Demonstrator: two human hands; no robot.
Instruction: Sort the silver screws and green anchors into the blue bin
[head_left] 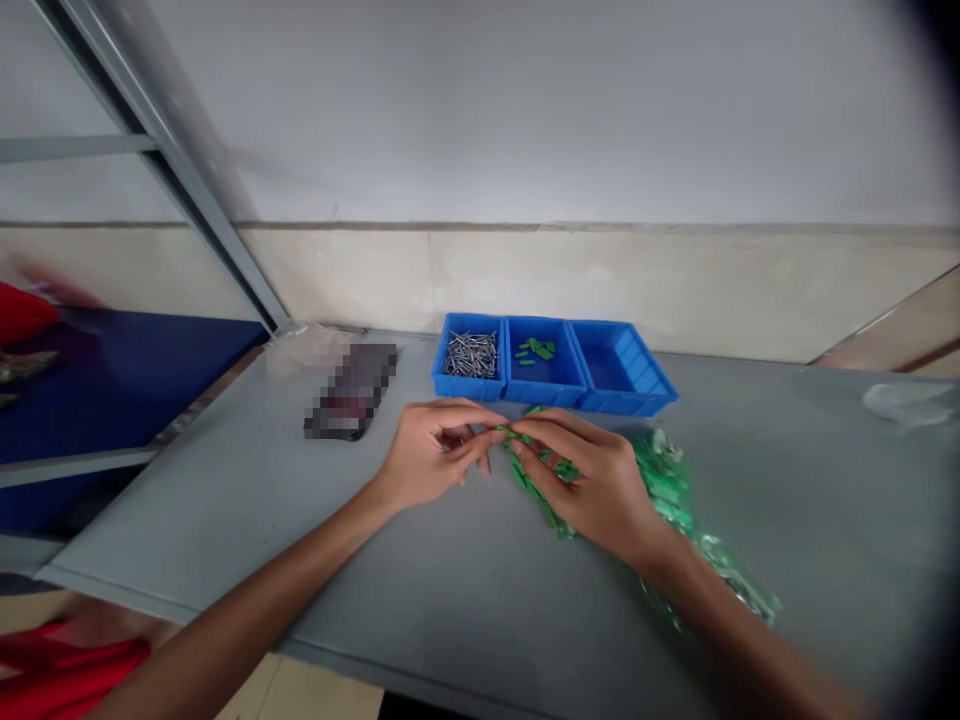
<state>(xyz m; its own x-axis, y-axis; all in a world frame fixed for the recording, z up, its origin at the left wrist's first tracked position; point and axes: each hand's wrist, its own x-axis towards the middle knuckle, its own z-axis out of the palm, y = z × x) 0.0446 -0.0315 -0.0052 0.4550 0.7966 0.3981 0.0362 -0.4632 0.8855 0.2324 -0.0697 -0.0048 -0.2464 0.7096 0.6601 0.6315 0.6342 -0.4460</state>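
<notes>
My left hand (435, 450) and my right hand (592, 475) meet above the grey table, fingertips close together. Between them is a small green plastic piece (504, 430), shaped like a wall plug, and each hand pinches it. More green plastic pieces (529, 482) lie loose on the table under my right hand, partly hidden by it. Just beyond my hands stand three joined blue bins. Metal screws or nails (472, 355) fill the left bin (469, 387), and several green pieces lie in the middle bin (544, 392). The right bin (626, 402) holds nothing visible.
Clear bags with green contents (667, 485) lie right of my right forearm. A dark, pixelated flat object (360, 385) and clear plastic film (300, 345) are at the left. More film (904, 403) lies far right. A metal frame (195, 190) rises at the table's left side.
</notes>
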